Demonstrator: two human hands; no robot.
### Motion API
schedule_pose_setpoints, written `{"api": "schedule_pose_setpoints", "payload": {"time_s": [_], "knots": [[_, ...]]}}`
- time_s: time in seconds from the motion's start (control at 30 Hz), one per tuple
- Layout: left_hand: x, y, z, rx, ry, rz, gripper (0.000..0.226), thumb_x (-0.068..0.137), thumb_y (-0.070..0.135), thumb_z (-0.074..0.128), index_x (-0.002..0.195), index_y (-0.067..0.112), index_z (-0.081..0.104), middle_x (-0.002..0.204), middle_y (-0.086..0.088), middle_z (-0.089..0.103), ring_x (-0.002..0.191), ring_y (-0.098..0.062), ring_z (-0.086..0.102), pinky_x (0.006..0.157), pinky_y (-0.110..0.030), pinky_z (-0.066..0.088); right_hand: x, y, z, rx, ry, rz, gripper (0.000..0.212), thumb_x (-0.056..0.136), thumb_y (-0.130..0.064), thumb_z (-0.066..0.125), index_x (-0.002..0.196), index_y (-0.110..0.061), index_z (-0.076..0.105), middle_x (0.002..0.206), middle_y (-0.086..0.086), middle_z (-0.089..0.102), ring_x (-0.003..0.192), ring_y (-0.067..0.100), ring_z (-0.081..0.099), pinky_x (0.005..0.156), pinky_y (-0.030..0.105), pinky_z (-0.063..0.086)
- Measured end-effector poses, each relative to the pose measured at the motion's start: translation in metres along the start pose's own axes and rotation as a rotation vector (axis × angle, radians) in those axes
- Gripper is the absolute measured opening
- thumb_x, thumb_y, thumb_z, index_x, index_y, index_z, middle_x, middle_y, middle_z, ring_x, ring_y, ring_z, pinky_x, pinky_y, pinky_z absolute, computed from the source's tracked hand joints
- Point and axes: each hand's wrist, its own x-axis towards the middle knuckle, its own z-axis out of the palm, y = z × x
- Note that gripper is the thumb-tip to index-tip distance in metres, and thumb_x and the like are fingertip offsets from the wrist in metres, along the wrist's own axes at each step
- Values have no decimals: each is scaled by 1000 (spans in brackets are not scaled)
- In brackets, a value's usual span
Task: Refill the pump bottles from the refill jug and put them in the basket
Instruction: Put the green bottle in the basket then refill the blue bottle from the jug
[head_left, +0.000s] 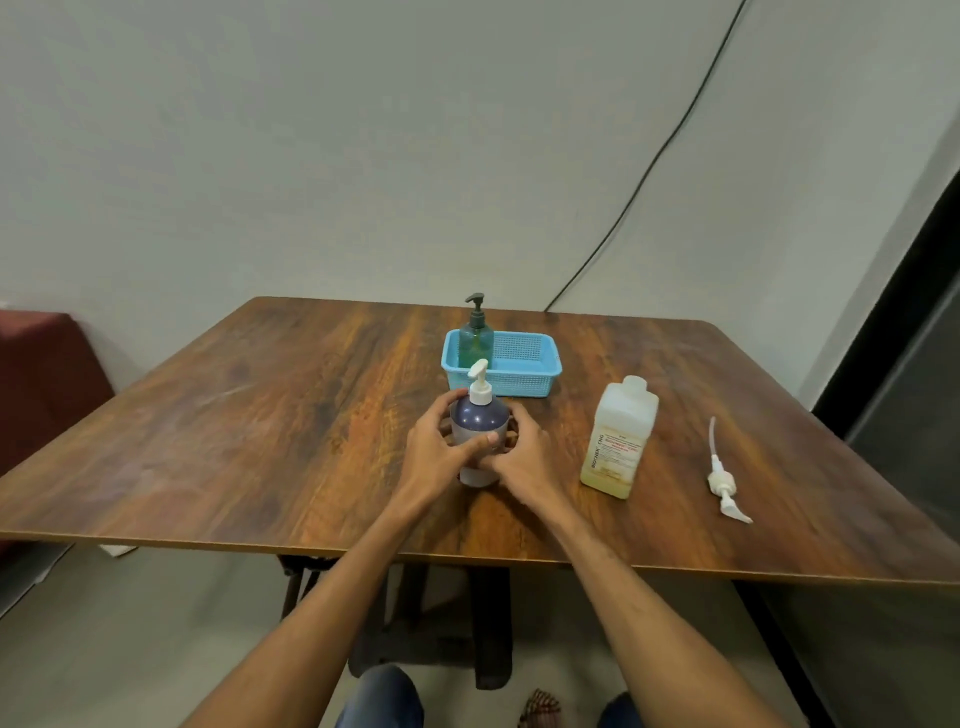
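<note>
Now held: dark blue round plastic pump bottle (478, 415), white pump on, standing at frame centre on the brown wooden surface (260, 415).
Left hand (434, 441): fingers curled round the bottle's body, thumb across its front.
Right hand (530, 452): wrapped round the other side.
Basket: light blue perforated plastic basket (540, 382) just behind, green translucent pump bottle (475, 340) in its left end.
Jug: translucent square refill jug (621, 441), right of centre, neck open.
Loose white pump (723, 480): lying far right.
Advice: probably a lift into the basket. Keep the bottle upright, clear the near wall, and set it down on the free right side.
</note>
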Motion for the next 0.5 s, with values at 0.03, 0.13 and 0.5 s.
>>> {"api": "schedule_pose_setpoints", "payload": {"time_s": [0.03,0.13,0.5], "knots": [[-2,-1,2,12,-15,-16,72,74,32,86,137,27,51,121,18,58,109,0,59,90,-21,52,-3,2,-1,-11,6,5,72,74,-24,88,137,-26,54,125,-11,65,112,7,63,79,8,46],[-2,1,4,44,-36,-23,73,77,41,83,140,26,49,129,12,58,114,-3,59,95,-25,52,-7,6,-3,-37,15,19,77,72,-28,89,140,-27,52,127,-10,64,111,7,61,77,8,45],[32,22,-3,-78,-115,57,25,91,5,69,115,10,72,107,-3,76,103,-15,72,92,-33,58,-3,14,-6,-69,-1,33,86,65,-34,93,140,-26,51,130,-7,64,115,10,60,79,11,45]]}}
